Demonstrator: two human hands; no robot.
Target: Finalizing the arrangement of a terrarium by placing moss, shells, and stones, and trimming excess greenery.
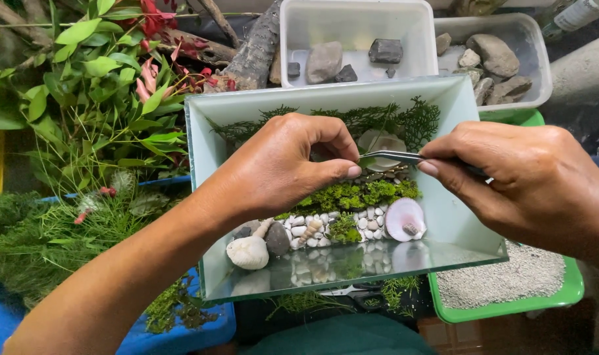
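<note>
Head view – right hand: the right hand (529, 181) pinches a pair of slim silver metal tweezers (395, 156) between thumb and fingers, fingers closed on the shaft.
Head view – tweezer tips: the tips are together at a small green leaf sprig (367, 160), just left of the grip; whether they truly clamp it I cannot tell.
Head view – left hand: the left hand (283, 167) hovers just left of the tips, thumb and forefinger curled toward each other – nearly meeting at the sprig, though contact is unclear.
Head view – glass tank: both hands work over a rectangular clear glass tank (210, 217).
Below the grip: a strip of bright green moss (358, 194), then small white pebbles (372, 223).
Below-right of the grip: a flat pink scallop shell (404, 219).
Below-left of the grip: a cream spiral snail shell (248, 252) beside a dark grey stone (277, 238).
Behind the grip: dark feathery fern fronds (414, 121) and a pale round shell (381, 141).
Beyond the tank: a clear plastic tub of grey rocks (299, 46).
Right, under the wrist: a green plastic tray of pale sand (510, 306).
</note>
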